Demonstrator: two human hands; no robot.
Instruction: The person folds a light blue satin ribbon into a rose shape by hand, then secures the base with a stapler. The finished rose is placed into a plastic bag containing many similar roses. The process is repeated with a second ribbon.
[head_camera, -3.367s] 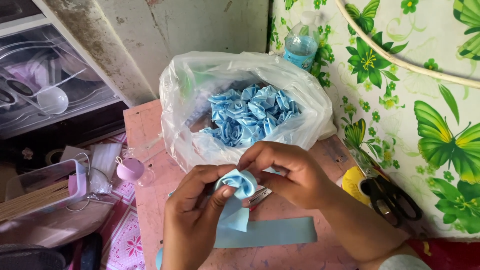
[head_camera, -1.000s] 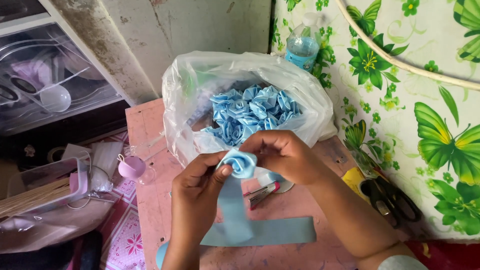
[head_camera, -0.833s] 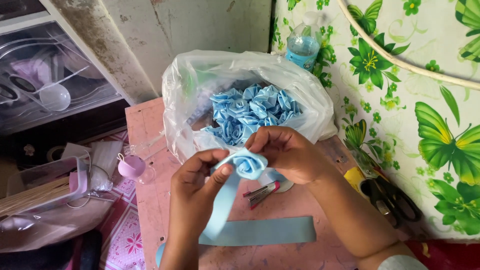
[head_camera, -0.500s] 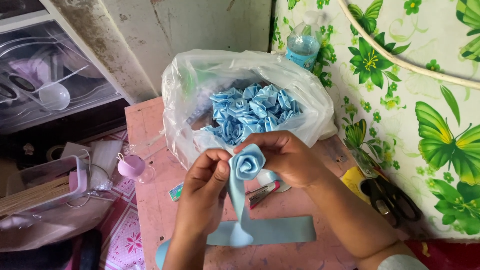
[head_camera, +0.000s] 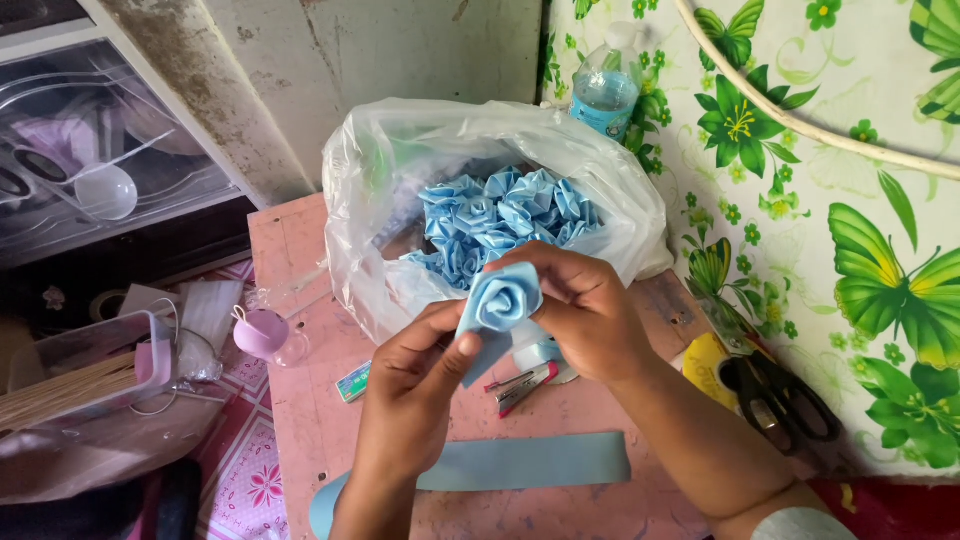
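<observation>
Both hands hold a light blue ribbon rose (head_camera: 500, 297) above a pink table (head_camera: 300, 400). My right hand (head_camera: 585, 310) pinches the rolled flower from the right. My left hand (head_camera: 415, 385) grips the ribbon tail just below the flower with thumb and fingers. A loose strip of the same blue ribbon (head_camera: 520, 462) lies flat on the table under my hands. Behind the hands, a clear plastic bag (head_camera: 370, 200) holds several finished blue ribbon roses (head_camera: 505, 215).
A red stapler (head_camera: 522, 385) lies on the table under my right hand. Black-handled scissors (head_camera: 775, 400) and a yellow tape roll (head_camera: 705, 362) sit at the right by the butterfly-patterned wall. A clear bottle (head_camera: 605, 90) stands behind the bag. A small pink cup (head_camera: 258, 332) stands left.
The ribbon has been wound tighter into a rose and turned face-up. My left hand has moved down to grip the tail, and the long strip now lies free on the table.
</observation>
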